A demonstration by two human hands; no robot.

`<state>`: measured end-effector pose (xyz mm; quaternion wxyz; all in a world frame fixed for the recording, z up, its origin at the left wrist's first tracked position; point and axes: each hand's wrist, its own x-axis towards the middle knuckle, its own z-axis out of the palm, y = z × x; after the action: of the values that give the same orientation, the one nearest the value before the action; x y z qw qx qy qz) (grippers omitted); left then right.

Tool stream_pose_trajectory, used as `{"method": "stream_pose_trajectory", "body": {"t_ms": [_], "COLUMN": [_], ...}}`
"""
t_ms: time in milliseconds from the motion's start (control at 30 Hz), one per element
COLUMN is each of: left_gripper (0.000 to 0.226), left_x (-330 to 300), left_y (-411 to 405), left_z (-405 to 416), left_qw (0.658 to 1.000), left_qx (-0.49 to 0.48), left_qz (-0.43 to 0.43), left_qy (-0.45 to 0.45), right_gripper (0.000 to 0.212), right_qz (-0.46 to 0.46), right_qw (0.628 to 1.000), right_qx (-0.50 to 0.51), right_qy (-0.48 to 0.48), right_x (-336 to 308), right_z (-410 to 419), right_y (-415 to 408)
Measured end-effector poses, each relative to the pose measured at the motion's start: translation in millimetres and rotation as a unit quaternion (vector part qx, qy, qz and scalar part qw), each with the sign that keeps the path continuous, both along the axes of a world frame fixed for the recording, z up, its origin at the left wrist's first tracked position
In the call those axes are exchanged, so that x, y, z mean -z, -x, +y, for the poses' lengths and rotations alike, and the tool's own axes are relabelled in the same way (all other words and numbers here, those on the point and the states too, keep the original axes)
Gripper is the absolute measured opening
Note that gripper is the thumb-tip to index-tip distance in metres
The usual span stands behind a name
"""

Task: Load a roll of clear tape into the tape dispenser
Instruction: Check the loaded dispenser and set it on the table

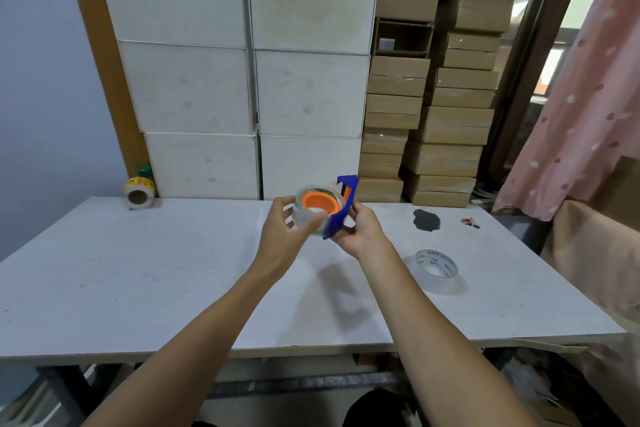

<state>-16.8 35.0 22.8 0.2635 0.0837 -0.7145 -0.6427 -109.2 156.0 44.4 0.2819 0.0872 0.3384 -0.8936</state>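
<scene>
The left hand (282,226) is gripping the clear tape roll (311,215), pushing it onto the orange hub (320,203). The right hand (358,229) is gripping the blue dispenser (341,215). Next, the roll probably needs pressing fully on.

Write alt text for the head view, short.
Two bare hands hold a blue tape dispenser above a white table: the right hand grips the dispenser while the left hand holds a clear tape roll on its orange hub. A near-empty roll lies on the table to the right; boxes are stacked behind.

"MADE IN" printed inside spare tape roll (436,268) core
</scene>
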Motion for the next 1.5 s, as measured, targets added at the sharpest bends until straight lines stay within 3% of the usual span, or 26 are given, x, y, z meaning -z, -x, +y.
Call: {"method": "stream_pose_trajectory", "body": {"t_ms": [100, 233, 433, 567, 700, 1033, 1500], "left_gripper": [0.087, 0.098, 0.110, 0.093, 0.082, 0.101, 0.101], "left_x": [7.1, 13.9, 27.3, 36.0, 44.6, 61.6, 89.5], "left_y": [-0.9, 3.6, 11.7, 11.1, 10.4, 12.9, 26.2], "left_z": [-2.4, -0.1, 8.6, 10.9, 9.5, 12.4, 10.4], "left_qw": [0.998, 0.989, 0.986, 0.989, 0.985, 0.971, 0.952], "left_qx": [-0.007, -0.060, -0.098, -0.102, -0.120, -0.198, -0.248], "left_qz": [0.003, 0.004, 0.025, 0.036, 0.053, 0.009, -0.105], "left_qy": [0.059, 0.134, 0.129, 0.103, 0.111, 0.130, 0.149], "right_gripper": [0.028, 0.026, 0.025, 0.037, 0.027, 0.054, 0.057], "right_qz": [0.006, 0.017, 0.025, 0.038, 0.026, 0.028, 0.040], "right_qw": [1.000, 1.000, 0.998, 0.996, 0.992, 0.963, 0.960], "right_qx": [-0.008, -0.009, -0.052, -0.075, -0.094, -0.088, -0.116], "right_qy": [0.007, 0.012, 0.001, -0.026, -0.084, -0.254, -0.254], "right_x": [6.9, 12.4, 10.0, 14.0, 21.1, 25.7, 50.4], "right_z": [-2.5, -5.8, -5.8, -8.1, -6.4, -1.7, 21.8], "right_y": [0.6, 6.6, 9.2, 10.9, 12.0, 6.7, 2.7]}}
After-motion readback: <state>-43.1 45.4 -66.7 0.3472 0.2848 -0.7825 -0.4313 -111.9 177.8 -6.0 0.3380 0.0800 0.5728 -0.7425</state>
